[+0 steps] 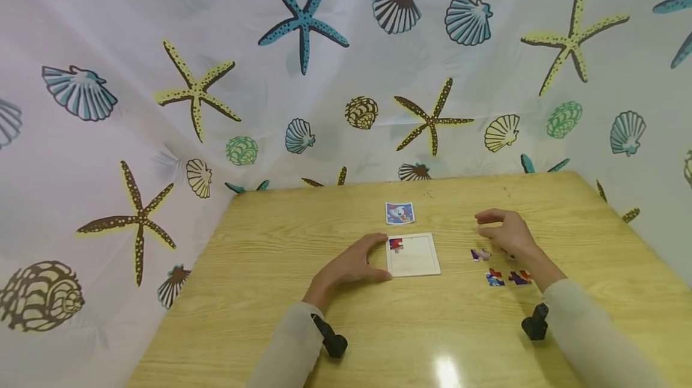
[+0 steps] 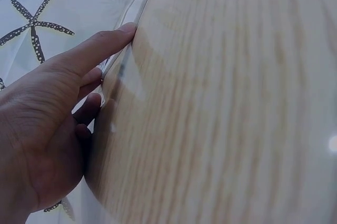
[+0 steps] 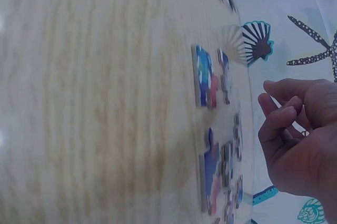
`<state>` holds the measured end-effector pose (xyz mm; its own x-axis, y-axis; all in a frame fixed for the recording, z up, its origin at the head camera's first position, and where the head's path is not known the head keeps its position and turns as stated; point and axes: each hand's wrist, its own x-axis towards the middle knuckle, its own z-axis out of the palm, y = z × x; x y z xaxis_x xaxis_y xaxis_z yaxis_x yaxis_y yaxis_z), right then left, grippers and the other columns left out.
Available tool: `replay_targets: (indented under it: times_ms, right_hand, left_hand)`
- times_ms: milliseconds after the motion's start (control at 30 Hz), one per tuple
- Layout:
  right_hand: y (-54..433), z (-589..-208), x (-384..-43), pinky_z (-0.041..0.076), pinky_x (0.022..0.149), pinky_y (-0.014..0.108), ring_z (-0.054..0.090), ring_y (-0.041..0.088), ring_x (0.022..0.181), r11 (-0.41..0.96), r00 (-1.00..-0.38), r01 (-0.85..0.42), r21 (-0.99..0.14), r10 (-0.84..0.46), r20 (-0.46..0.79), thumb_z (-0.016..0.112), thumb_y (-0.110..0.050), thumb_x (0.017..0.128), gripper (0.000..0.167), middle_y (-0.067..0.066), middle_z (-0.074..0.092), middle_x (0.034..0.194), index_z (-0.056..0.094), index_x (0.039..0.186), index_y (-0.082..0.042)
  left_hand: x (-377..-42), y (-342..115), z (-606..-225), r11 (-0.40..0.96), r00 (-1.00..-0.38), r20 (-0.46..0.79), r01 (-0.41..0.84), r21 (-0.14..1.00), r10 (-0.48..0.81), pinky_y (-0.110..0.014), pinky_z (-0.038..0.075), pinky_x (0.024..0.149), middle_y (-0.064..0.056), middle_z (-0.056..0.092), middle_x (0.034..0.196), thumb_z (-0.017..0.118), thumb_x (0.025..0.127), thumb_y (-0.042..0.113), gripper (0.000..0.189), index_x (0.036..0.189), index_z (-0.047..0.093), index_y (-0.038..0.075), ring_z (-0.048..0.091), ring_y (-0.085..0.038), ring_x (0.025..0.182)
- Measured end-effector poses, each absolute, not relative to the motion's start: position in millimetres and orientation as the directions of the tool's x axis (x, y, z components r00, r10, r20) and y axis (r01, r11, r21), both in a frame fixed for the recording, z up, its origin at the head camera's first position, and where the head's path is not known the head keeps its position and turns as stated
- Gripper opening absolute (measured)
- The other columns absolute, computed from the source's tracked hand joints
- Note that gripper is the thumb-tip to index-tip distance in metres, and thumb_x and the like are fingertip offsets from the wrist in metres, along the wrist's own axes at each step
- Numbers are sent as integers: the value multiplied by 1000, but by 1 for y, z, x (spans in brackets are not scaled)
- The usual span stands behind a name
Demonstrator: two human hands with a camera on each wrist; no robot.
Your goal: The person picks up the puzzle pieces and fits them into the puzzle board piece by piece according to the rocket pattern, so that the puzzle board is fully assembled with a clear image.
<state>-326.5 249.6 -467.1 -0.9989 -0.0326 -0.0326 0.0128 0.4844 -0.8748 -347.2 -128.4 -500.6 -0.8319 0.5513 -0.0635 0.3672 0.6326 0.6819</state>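
A white square puzzle board (image 1: pixel 417 259) lies on the table, with a red and blue puzzle piece (image 1: pixel 396 243) in its upper left corner. My left hand (image 1: pixel 354 263) holds the board at its left side, thumb by the near corner and forefinger by the far one. In the left wrist view, the thumb of the left hand (image 2: pixel 47 113) touches the board's thin edge. Loosely curled and holding nothing, my right hand (image 1: pixel 510 233) hovers over several loose jigsaw pieces (image 1: pixel 494 277). The right wrist view shows these puzzle pieces (image 3: pixel 204 79) lying beneath the right hand (image 3: pixel 300 134), partly overlapping one another.
Beyond the board lies a small picture card (image 1: pixel 399 213) showing a white cartoon character. A pale cloth (image 1: pixel 324 93) printed with starfish and shells hangs behind and beside the wooden table (image 1: pixel 303 220). Both wrists wear black camera mounts.
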Motion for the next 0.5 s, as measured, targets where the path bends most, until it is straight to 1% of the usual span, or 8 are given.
replay_targets:
  times_ms: [167, 333, 500]
  right_hand:
    - [264, -467, -327, 39, 44, 27, 36, 9, 45, 517, -999, 28, -855, -8, -37, 63, -9, 103, 38, 32, 58, 138, 60, 139, 5]
    - [272, -469, -324, 41, 43, 27, 38, 9, 44, 516, -998, 53, -855, 3, -60, 61, -9, 104, 40, 32, 53, 145, 58, 141, 4]
    - [280, -471, -322, 39, 43, 28, 38, 11, 43, 499, -995, 78, -863, -10, -96, 58, -8, 104, 42, 31, 51, 148, 55, 145, 4]
  left_hand:
    - [-346, -129, -499, 626, -830, -56, 372, 685, 554, -49, 25, 126, -6, 35, 166, 86, 85, 42, 93, 161, 38, 17, 26, -27, 156]
    - [-347, -129, -499, 625, -829, -60, 369, 687, 556, -49, 24, 126, -6, 35, 166, 86, 85, 42, 93, 160, 38, 17, 26, -27, 156]
    - [-348, -127, -500, 622, -827, -65, 366, 693, 559, -49, 25, 126, -7, 35, 166, 86, 85, 42, 93, 160, 38, 17, 27, -28, 156]
